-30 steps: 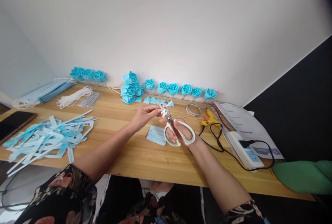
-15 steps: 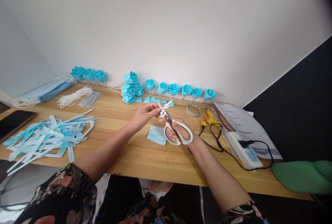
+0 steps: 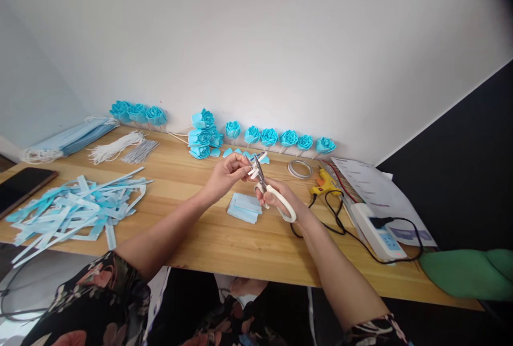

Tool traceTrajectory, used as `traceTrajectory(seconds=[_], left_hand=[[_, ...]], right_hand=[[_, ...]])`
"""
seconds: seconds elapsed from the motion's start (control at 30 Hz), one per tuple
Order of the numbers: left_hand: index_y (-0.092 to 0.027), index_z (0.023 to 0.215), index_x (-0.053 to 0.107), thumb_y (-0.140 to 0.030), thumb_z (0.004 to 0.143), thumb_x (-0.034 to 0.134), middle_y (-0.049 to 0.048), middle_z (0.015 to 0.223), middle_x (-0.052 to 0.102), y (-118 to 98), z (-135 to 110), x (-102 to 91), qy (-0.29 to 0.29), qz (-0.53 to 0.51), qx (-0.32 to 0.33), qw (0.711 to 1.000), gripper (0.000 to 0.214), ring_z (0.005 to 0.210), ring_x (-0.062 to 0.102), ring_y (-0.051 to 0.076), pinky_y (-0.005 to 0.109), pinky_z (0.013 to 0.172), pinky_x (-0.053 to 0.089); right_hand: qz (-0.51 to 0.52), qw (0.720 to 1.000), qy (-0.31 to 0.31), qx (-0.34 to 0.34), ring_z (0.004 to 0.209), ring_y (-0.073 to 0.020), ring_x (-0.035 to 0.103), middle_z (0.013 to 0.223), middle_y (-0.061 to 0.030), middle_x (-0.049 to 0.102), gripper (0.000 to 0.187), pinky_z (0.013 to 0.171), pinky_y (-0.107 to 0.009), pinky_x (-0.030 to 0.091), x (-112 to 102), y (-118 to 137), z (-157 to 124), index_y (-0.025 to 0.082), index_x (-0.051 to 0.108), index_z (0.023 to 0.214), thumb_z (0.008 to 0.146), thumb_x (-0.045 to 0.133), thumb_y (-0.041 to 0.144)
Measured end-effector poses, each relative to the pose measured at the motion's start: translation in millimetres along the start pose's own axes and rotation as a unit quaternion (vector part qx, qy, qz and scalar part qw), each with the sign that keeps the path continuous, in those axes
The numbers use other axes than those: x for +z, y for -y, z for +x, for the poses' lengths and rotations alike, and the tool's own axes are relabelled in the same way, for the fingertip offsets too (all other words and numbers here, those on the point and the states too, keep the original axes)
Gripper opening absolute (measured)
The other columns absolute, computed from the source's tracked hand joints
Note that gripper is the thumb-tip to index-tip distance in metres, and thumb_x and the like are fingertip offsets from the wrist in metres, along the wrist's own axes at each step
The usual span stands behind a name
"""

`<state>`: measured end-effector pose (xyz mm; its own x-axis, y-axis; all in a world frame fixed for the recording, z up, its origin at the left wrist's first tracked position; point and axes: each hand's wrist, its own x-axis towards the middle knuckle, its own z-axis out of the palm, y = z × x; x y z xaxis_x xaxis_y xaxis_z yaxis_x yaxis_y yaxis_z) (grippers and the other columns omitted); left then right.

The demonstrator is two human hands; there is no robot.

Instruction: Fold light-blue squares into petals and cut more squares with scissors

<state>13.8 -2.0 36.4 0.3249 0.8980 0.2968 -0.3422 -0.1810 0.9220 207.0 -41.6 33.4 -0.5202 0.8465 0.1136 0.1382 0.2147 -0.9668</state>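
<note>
My right hand (image 3: 292, 200) grips a pair of scissors (image 3: 261, 176) with cream handles, its fingers through the loops. The blades point up and away from me. Pinched in my left hand (image 3: 224, 176) is a small white piece (image 3: 254, 172), right beside the blades; whether they touch it, I cannot tell. Below the hands lies a stack of light-blue fabric pieces (image 3: 244, 208). A row of small blue petal-shaped pieces (image 3: 228, 152) runs behind them, partly hidden by the scissors.
Blue fabric flowers (image 3: 269, 137) stand along the wall. Cut strips (image 3: 80, 209), a phone (image 3: 24, 188), face masks (image 3: 72, 140), white ear loops (image 3: 116, 145) and grey wires (image 3: 140, 152) lie left. Right are a tape roll (image 3: 300, 169), yellow glue gun (image 3: 324, 183) and power strip (image 3: 377, 231).
The scissors have turned in my right hand: the handle loops have drawn closer together and the blades stand steeper. My left hand has stayed nearly in place with the white piece.
</note>
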Motion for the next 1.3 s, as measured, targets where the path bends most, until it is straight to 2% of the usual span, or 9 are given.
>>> traceTrajectory(seconds=[0.1, 0.3, 0.47, 0.63, 0.73, 0.83, 1.0, 1.2, 1.3], left_hand=[[-0.015, 0.092, 0.065, -0.04, 0.074, 0.074, 0.0004, 0.069, 0.065, 1, 0, -1.1, -0.009, 0.016, -0.011, 1.0, 0.032, 0.064, 0.057, 0.012, 0.024, 0.062, 0.044], [-0.014, 0.072, 0.068, -0.041, 0.068, 0.076, -0.0008, 0.06, 0.059, 3, 2, -6.6, -0.052, 0.047, -0.027, 0.997, 0.029, 0.057, 0.051, 0.011, 0.025, 0.058, 0.042], [-0.016, 0.084, 0.061, -0.036, 0.073, 0.074, -0.0012, 0.066, 0.061, 3, 5, -10.3, -0.082, 0.003, 0.002, 0.997, 0.026, 0.062, 0.056, 0.011, 0.024, 0.062, 0.044], [-0.017, 0.083, 0.053, -0.031, 0.074, 0.073, -0.0005, 0.075, 0.063, 6, 6, -11.7, -0.069, -0.067, -0.005, 0.995, 0.026, 0.066, 0.06, 0.012, 0.028, 0.069, 0.049], [-0.016, 0.081, 0.054, -0.032, 0.079, 0.067, 0.0012, 0.077, 0.063, 5, 5, -12.3, -0.063, -0.097, -0.005, 0.993, 0.021, 0.073, 0.063, 0.014, 0.03, 0.073, 0.051], [-0.015, 0.077, 0.054, -0.04, 0.083, 0.063, 0.0027, 0.077, 0.064, 3, 6, -13.4, -0.062, -0.11, -0.002, 0.992, 0.027, 0.073, 0.064, 0.015, 0.031, 0.074, 0.052], [-0.015, 0.072, 0.054, -0.049, 0.077, 0.07, 0.0026, 0.074, 0.063, 3, 7, -15.3, -0.074, -0.088, 0.013, 0.993, 0.038, 0.072, 0.063, 0.014, 0.03, 0.073, 0.052], [-0.014, 0.071, 0.056, -0.053, 0.073, 0.072, 0.0016, 0.075, 0.063, 6, 10, -18.2, -0.101, -0.079, 0.021, 0.991, 0.042, 0.074, 0.062, 0.014, 0.03, 0.075, 0.053], [-0.014, 0.072, 0.059, -0.054, 0.072, 0.073, 0.0022, 0.076, 0.064, 6, 10, -19.6, -0.103, -0.082, 0.018, 0.991, 0.042, 0.074, 0.063, 0.014, 0.032, 0.076, 0.054]], right_hand=[[-0.072, 0.997, -0.026, 0.0, 0.063, -0.012, 0.045, 0.076, -0.0006, 0.054, 0.062, 0.058, -0.024, 0.037, 0, -1, 0, 0.018, 0.059, 0.125, 0.079, 0.064, 0.059], [-0.217, 0.974, -0.024, -0.053, 0.076, -0.0178, 0.052, 0.086, -0.0034, 0.06, 0.058, 0.071, -0.029, 0.042, 11, 5, 1, 0.023, 0.064, 0.124, 0.072, 0.077, 0.045], [-0.074, 0.997, 0.036, 0.013, 0.067, -0.0131, 0.049, 0.082, -0.0016, 0.058, 0.059, 0.062, -0.025, 0.039, 7, 2, -1, 0.022, 0.06, 0.128, 0.078, 0.068, 0.053], [0.03, 0.997, 0.043, 0.059, 0.062, -0.0117, 0.05, 0.081, -0.003, 0.056, 0.066, 0.054, -0.024, 0.038, -3, -2, -2, 0.014, 0.059, 0.124, 0.078, 0.063, 0.061], [0.053, 0.995, 0.047, 0.071, 0.061, -0.0119, 0.051, 0.079, -0.0036, 0.057, 0.068, 0.053, -0.024, 0.039, -6, -2, -3, 0.012, 0.059, 0.122, 0.077, 0.064, 0.063], [0.06, 0.995, 0.053, 0.055, 0.062, -0.012, 0.05, 0.078, -0.0034, 0.056, 0.069, 0.055, -0.025, 0.04, -9, -1, -4, 0.011, 0.058, 0.122, 0.077, 0.063, 0.065], [0.061, 0.996, 0.053, 0.036, 0.062, -0.0117, 0.049, 0.077, -0.0032, 0.055, 0.069, 0.057, -0.025, 0.04, -12, -1, -5, 0.011, 0.058, 0.123, 0.079, 0.061, 0.064], [0.047, 0.991, 0.112, 0.062, 0.062, -0.0114, 0.048, 0.076, -0.0018, 0.056, 0.066, 0.055, -0.024, 0.04, -8, 5, -6, 0.012, 0.062, 0.117, 0.074, 0.066, 0.063], [0.042, 0.99, 0.117, 0.061, 0.062, -0.0111, 0.048, 0.076, -0.0016, 0.056, 0.065, 0.055, -0.024, 0.039, -9, 5, -6, 0.012, 0.062, 0.117, 0.075, 0.067, 0.061]])
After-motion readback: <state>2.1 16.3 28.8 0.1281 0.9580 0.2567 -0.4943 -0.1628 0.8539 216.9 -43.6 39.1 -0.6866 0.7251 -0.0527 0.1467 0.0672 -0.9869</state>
